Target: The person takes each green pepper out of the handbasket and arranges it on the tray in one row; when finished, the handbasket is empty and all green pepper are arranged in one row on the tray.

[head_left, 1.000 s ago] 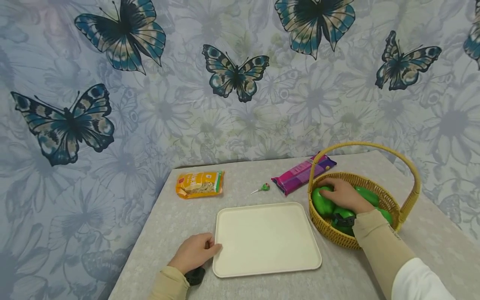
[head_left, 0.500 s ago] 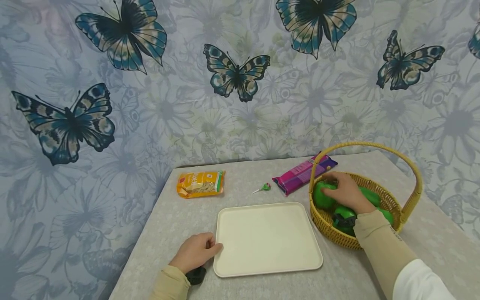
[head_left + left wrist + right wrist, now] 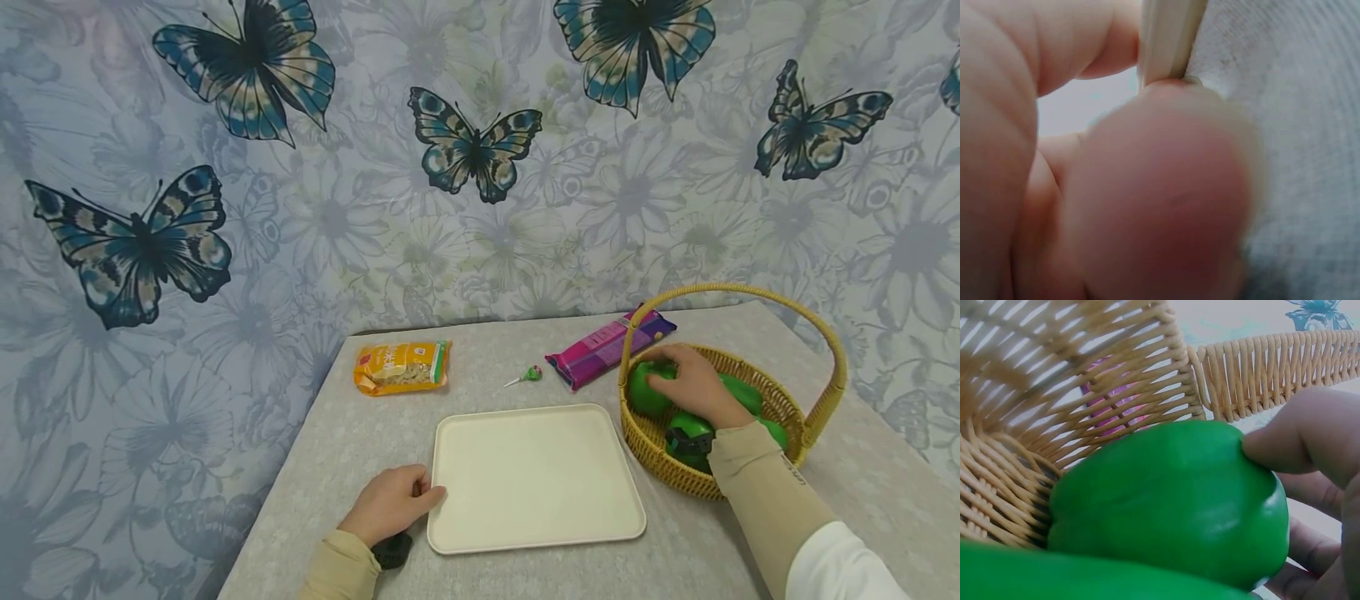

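Fingers (image 3: 1285,447) of the right hand (image 3: 693,385) curl round a glossy green bell pepper (image 3: 1172,500), thumb on its upper side and the others under it, inside the round woven wicker basket (image 3: 780,400) with its tall hoop handle. More green pieces lie in the basket beside that pepper. Left of the basket, a flat cream rectangular tray (image 3: 534,477) lies on the grey cloth-covered worktop (image 3: 337,450). The left hand (image 3: 390,502) rests on the worktop at the tray's near left corner, its fingers loosely bent with the thumb tip pressed against the tray's rim; it grasps nothing. Just behind the basket's left side lies a long magenta packet (image 3: 603,346). Between that packet and the tray's far edge sits a small green lollipop (image 3: 527,375) on a white stick. Farther left of the basket, beyond the tray's far left corner, lies an orange snack packet (image 3: 401,367).
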